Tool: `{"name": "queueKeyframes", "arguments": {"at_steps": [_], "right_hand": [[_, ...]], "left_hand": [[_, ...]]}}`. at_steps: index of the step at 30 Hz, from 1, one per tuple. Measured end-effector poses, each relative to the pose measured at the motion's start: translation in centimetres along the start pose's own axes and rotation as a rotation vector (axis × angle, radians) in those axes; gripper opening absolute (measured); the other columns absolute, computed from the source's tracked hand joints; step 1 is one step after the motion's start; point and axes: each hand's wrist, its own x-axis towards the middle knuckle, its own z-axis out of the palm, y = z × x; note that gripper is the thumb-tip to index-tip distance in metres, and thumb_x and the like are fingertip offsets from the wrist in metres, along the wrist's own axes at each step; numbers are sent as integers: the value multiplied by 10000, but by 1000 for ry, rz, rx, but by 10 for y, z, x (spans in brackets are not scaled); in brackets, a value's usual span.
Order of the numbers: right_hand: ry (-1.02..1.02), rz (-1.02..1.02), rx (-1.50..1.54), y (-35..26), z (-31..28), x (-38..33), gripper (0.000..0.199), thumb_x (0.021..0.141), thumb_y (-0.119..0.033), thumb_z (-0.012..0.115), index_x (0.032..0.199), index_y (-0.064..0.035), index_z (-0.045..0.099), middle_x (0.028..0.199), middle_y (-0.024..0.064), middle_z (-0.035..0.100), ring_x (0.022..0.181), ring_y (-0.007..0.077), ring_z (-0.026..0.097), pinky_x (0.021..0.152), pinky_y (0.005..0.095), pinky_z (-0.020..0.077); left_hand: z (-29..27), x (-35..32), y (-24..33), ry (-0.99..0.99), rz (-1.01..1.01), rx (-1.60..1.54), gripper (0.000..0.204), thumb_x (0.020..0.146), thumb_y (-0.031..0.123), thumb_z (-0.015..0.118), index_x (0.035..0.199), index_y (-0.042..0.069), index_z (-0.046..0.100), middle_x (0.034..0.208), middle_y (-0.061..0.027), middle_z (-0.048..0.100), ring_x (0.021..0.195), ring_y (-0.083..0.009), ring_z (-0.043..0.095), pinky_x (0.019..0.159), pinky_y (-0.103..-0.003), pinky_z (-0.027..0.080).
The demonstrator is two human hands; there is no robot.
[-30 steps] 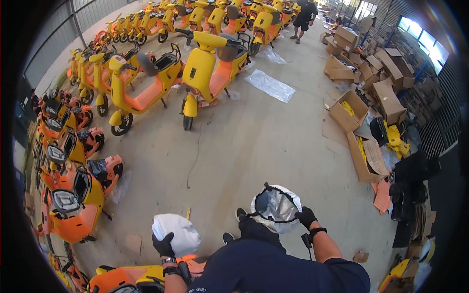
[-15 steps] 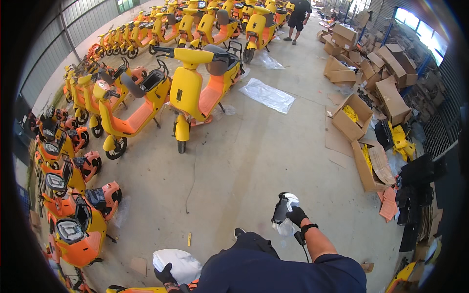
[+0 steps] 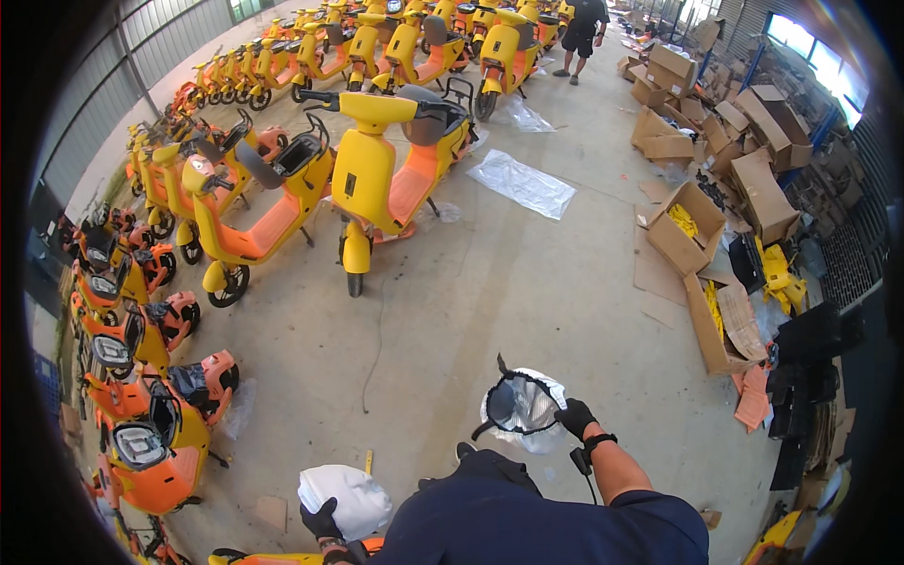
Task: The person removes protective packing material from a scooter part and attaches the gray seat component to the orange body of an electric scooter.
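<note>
Two hands: both wear black gloves, near the bottom.
Left hand [image 3: 322, 520]: fingers closed on a white bundle [image 3: 345, 499], low and left.
Right hand [image 3: 574, 417]: fingers closed on the edge of a clear bag with a dark round part [image 3: 521, 408], held up on the right.
Near left: orange scooters [image 3: 151, 443] in a row.
Middle: a yellow scooter [image 3: 391, 169] stands on the grey floor [image 3: 527, 292].
Right: open cardboard boxes [image 3: 697, 226].
Far: a plastic sheet [image 3: 521, 182], more yellow scooters, and a person [image 3: 576, 33] walking.
</note>
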Motion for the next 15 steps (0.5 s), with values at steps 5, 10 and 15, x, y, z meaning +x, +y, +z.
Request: {"name": "queueKeyframes", "arguments": {"at_steps": [5,10,15], "right_hand": [[-25,-16,20,8,11,1,417,710,-323,616,991,-15,642,1012,247,643,967,410,607,827,455,500],[-25,6,-64,25,17,0,464,710,-336,616,1034,-5,635,1054,253,631,1004,411,595,858,452,494],[47,-3,-69,47,22,5,476,721,-337,610,1044,12,629,1081,254,625,1036,410,584,870,455,490]], "left_hand": [[-11,7,-16,23,16,18,724,480,44,817,1159,-13,571,1061,-126,634,944,-294,602,865,-431,491],[-12,0,-14,-11,-35,-27,860,421,26,840,1225,-17,537,1094,-127,616,985,-309,582,901,-433,481],[-11,-6,-17,-1,-72,-15,855,419,32,840,1218,-16,542,1083,-120,619,973,-307,585,894,-431,485]]}}
